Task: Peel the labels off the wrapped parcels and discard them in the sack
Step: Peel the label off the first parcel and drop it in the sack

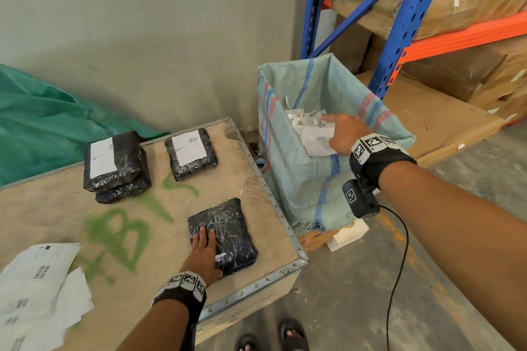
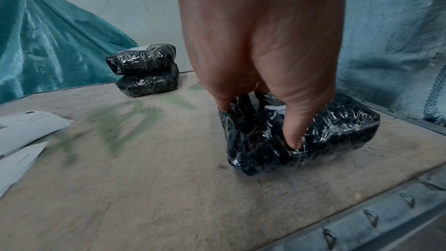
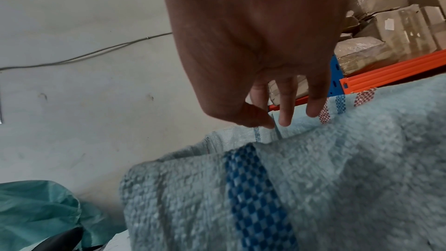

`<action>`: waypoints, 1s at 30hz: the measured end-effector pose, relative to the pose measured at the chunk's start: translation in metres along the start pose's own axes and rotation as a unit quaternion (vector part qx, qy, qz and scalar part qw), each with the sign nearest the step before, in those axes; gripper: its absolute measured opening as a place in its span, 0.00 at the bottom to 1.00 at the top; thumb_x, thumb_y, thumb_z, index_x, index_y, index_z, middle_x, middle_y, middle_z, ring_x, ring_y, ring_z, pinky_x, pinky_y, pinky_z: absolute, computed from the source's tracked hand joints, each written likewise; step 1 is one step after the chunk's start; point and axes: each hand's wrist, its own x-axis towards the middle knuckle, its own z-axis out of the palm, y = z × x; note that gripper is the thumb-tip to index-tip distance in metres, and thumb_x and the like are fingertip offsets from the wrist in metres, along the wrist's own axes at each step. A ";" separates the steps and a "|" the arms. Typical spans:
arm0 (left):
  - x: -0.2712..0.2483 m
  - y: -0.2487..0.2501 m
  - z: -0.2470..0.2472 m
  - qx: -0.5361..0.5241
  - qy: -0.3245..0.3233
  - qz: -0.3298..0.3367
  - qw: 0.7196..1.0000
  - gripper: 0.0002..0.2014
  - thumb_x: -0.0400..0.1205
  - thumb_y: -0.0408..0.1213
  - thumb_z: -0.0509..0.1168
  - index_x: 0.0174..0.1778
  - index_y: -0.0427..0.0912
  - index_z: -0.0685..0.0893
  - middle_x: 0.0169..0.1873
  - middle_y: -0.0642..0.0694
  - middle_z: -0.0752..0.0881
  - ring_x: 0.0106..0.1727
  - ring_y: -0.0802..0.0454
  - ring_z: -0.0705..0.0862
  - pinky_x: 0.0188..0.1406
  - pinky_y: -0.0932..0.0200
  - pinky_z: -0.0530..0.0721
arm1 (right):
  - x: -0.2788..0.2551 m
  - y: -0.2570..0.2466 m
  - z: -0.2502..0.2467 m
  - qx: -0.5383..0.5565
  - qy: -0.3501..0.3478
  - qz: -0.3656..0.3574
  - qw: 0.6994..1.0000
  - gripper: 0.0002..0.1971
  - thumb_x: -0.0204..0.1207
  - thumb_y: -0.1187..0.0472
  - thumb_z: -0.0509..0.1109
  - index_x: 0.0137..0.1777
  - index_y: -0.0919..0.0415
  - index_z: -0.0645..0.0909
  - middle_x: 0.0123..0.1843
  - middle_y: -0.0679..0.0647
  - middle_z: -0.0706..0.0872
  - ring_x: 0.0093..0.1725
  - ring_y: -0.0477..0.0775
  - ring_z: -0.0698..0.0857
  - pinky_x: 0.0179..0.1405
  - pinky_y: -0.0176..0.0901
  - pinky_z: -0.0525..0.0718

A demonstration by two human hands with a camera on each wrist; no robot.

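Note:
A black wrapped parcel (image 1: pixel 228 231) lies near the crate's front right corner with only a small white scrap (image 1: pixel 220 256) of label on top. My left hand (image 1: pixel 204 248) holds it, fingers on top and thumb (image 2: pixel 293 138) dug into its near side (image 2: pixel 337 131). My right hand (image 1: pixel 339 131) hovers over the mouth of the pale green woven sack (image 1: pixel 299 177), fingers (image 3: pixel 286 114) spread and holding nothing. A peeled white label (image 1: pixel 316 138) lies just under it on several crumpled ones. Farther back, a labelled parcel (image 1: pixel 191 152) and a labelled stack of two (image 1: pixel 114 165) sit on the crate.
The parcels rest on a plywood crate (image 1: pixel 148 239) with a metal edge and green paint marks. Loose white papers (image 1: pixel 40 288) lie at its left. A green tarpaulin (image 1: pixel 42 122) is behind. A blue and orange rack (image 1: pixel 399 37) with cardboard boxes stands beyond the sack.

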 end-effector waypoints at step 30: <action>-0.022 -0.032 0.019 -0.209 0.167 0.039 0.963 0.52 0.72 0.47 0.81 0.87 0.36 0.59 0.86 0.40 0.59 0.87 0.44 0.58 0.86 0.53 0.59 | -0.119 -0.158 0.235 0.067 -0.264 -0.387 0.881 0.09 0.80 0.57 0.71 0.58 0.53 0.89 0.50 0.51 0.87 0.50 0.52 0.84 0.53 0.48 0.82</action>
